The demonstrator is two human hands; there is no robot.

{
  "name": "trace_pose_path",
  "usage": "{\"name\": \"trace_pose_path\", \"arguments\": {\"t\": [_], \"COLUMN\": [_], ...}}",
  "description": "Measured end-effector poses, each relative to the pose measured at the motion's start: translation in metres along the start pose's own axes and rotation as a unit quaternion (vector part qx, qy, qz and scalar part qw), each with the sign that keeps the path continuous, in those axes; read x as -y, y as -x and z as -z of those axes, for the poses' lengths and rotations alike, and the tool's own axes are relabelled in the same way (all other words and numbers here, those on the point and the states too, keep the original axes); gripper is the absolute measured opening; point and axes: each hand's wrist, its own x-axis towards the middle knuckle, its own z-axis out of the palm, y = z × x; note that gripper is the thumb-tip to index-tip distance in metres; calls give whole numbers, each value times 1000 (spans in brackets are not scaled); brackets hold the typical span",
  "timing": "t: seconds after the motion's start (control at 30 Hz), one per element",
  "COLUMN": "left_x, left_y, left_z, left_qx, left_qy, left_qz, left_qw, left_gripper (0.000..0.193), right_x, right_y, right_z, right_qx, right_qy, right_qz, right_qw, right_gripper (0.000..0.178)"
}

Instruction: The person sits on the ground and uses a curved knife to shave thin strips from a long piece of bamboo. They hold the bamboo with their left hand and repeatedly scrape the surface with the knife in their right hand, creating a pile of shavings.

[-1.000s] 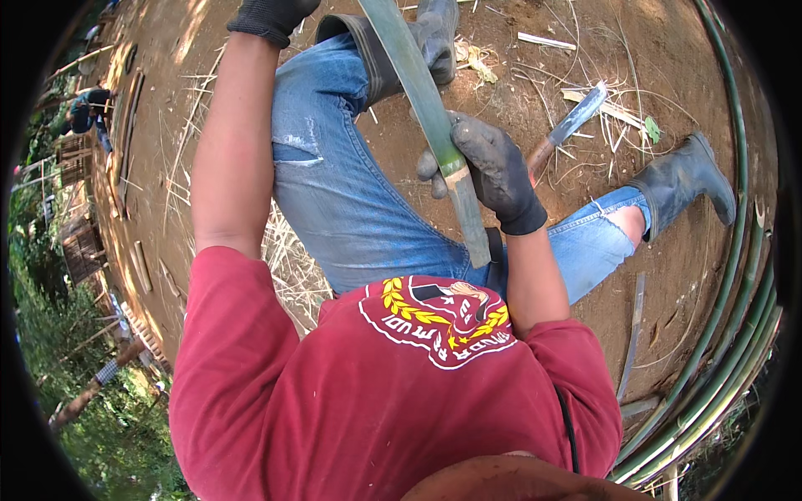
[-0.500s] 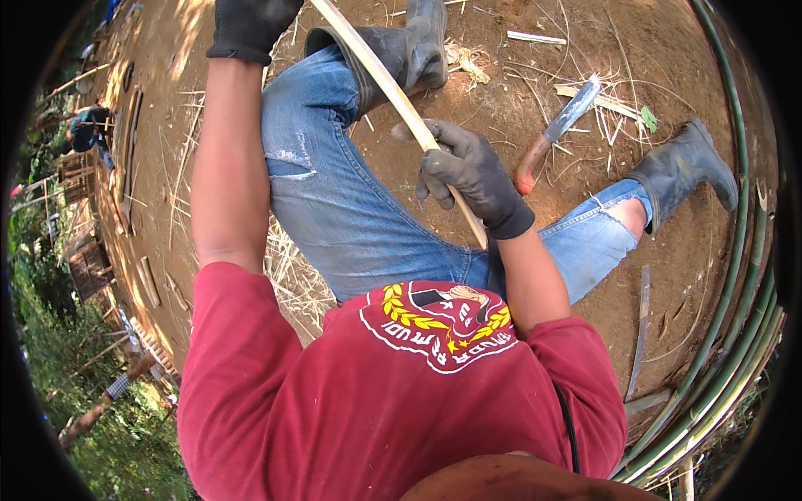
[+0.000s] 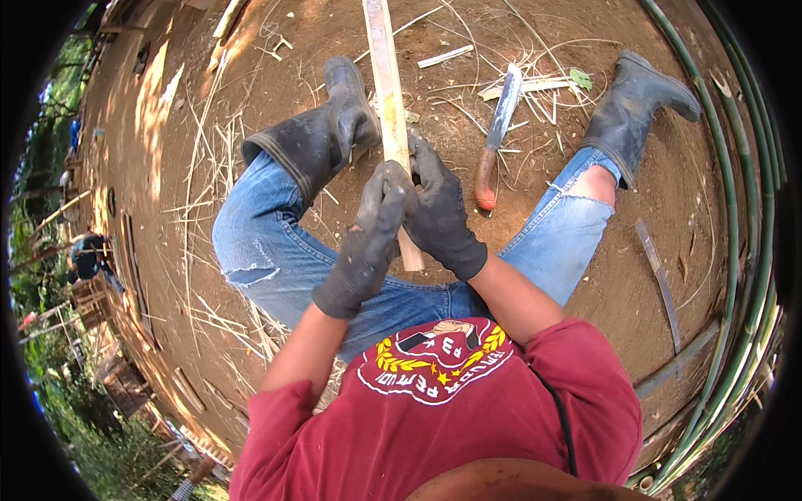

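A long, pale bamboo slat (image 3: 388, 92) runs from between my knees out past the far edge of the view. My left hand (image 3: 372, 225), in a dark work glove, is closed on its near part. Beside it my right hand (image 3: 443, 209), gloved too, grips the slat from the right side. The two hands touch or nearly touch, and the slat's cut end (image 3: 410, 255) sticks out below them. On the dirt to the right lies a machete (image 3: 504, 108) with a brown, orange-tipped handle, nearest my right hand.
My legs are spread in rubber boots (image 3: 342, 125). Bamboo shavings (image 3: 547, 83) and thin strips litter the ground. A flat metal-looking strip (image 3: 660, 280) lies right of my leg. Long green bamboo poles (image 3: 727, 167) curve along the right side. A person (image 3: 88, 255) is far left.
My left hand has come down from the top left to meet my right hand on the slat. The slat now points straighter ahead, its broad face turned up. The view has shifted.
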Motion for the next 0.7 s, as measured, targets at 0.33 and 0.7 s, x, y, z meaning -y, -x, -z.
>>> {"name": "trace_pose_path", "arguments": {"t": [0.33,0.7], "left_x": [-55,-67], "left_y": [11,27], "left_z": [36,84], "left_qx": [-77,-281], "left_qy": [305,120], "left_qz": [512,377], "left_qw": [800,875], "left_gripper": [49,31], "right_x": [-41,-172], "right_y": [-20,-36], "right_z": [18,78], "right_qx": [-6,-45], "right_qy": [49,492], "right_qz": [-17,-344], "right_qw": [999,798], "right_gripper": [52,95]}}
